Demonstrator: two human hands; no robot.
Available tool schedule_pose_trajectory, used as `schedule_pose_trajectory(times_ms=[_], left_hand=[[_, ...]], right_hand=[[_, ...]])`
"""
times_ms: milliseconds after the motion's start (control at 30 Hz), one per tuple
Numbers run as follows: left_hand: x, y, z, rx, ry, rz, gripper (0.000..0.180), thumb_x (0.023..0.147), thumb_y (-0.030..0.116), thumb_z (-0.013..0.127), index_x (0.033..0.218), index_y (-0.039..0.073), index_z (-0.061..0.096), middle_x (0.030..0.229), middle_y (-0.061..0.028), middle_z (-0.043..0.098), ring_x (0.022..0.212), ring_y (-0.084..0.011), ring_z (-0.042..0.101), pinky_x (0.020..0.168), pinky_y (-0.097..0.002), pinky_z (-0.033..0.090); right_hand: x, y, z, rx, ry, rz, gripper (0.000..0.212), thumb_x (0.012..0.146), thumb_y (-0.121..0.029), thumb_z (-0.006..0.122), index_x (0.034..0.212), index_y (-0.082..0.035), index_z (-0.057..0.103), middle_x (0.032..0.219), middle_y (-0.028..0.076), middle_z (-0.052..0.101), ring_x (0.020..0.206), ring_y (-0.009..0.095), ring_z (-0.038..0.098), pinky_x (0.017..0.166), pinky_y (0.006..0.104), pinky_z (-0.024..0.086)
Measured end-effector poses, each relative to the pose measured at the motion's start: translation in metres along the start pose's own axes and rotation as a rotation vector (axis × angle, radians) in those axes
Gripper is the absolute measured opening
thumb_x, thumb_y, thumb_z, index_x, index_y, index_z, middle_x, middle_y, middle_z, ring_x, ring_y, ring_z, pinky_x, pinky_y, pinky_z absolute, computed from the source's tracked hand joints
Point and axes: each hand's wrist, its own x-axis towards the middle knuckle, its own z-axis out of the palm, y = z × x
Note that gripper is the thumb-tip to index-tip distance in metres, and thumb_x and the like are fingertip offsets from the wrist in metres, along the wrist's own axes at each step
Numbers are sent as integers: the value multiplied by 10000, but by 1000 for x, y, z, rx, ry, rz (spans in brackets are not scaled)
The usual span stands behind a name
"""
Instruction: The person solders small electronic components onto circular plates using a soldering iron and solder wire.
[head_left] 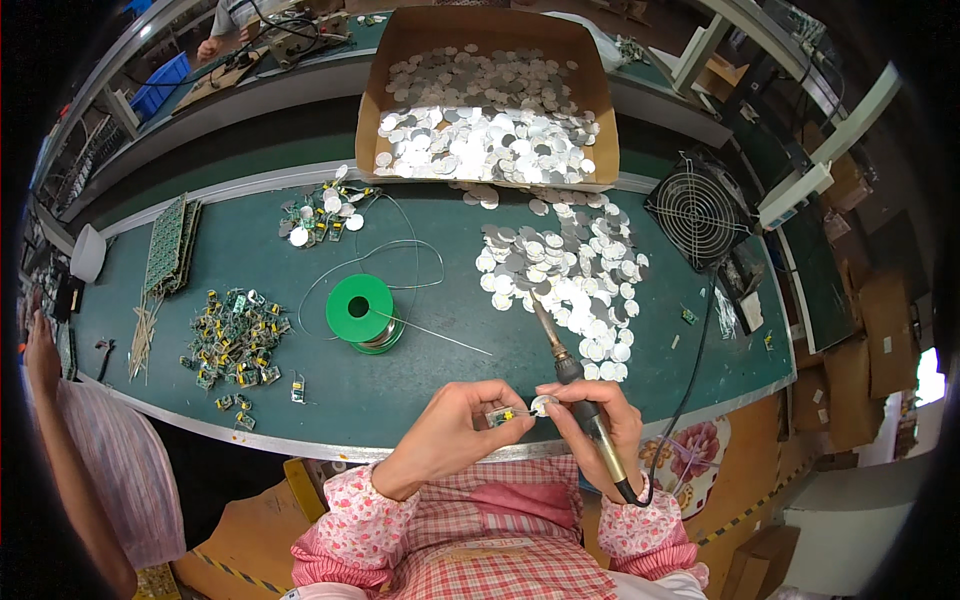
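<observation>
Near the bench's front edge, my left hand pinches a small circuit board with a yellow part on it. My right hand holds a soldering iron, its tip pointing away over the bench. Between the thumb and finger of that same hand is a small round white disc, close against the board's end. Whether the disc touches the board I cannot tell. Beyond the iron's tip spreads a pile of white and grey discs. A green spool of solder wire stands left of it, its wire end sticking out.
Small boards lie heaped on the left, beside stacked green panels. Boards with discs form a farther pile. A cardboard box of discs sits at the back. A fan stands right; the iron's cable runs nearby. Another person's arm is left.
</observation>
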Motion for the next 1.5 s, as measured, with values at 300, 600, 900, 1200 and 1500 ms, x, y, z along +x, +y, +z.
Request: schedule_pose_trajectory(times_ms=[300, 600, 900, 1200, 1500], left_hand=[[4, -5, -3, -12, -26, -3, 142, 809, 156, 704, 819, 18, 671, 586, 33, 543, 511, -21, 398, 453, -228, 321], [4, 3, -5, 99, -49, -23, 129, 801, 143, 707, 808, 21, 667, 566, 53, 502, 520, -17, 387, 448, -228, 301], [8, 4, -2, 86, -41, -14, 134, 793, 143, 711, 802, 17, 666, 566, 47, 506, 517, -20, 391, 453, -228, 316], [10, -8, -6, 96, -7, -8, 120, 793, 149, 716, 827, 35, 696, 543, 41, 491, 516, -22, 368, 460, -230, 307], [11, 5, -18, -297, 110, -175, 118, 798, 56, 714, 896, -5, 687, 767, 3, 646, 681, -26, 532, 608, -187, 420]], right_hand=[[-4, 6, 0, -41, -51, -24, 231, 806, 79, 656, 984, -23, 549, 923, 137, 681, 903, 198, 679, 733, 259, 534], [-3, 13, -1, -69, -32, -111, 273, 750, 68, 699, 973, -55, 601, 926, 77, 702, 698, 169, 633, 603, 258, 484], [-2, 16, -2, -66, -43, -101, 273, 748, 65, 701, 974, -56, 604, 925, 78, 700, 706, 167, 631, 606, 261, 481], [5, 13, -3, -111, -126, -111, 229, 792, 71, 671, 970, -37, 575, 910, 111, 695, 760, 134, 649, 664, 241, 500], [5, -9, -14, -251, 141, -147, 158, 770, 4, 680, 913, -20, 616, 654, 78, 586, 540, 190, 518, 510, 294, 402]])
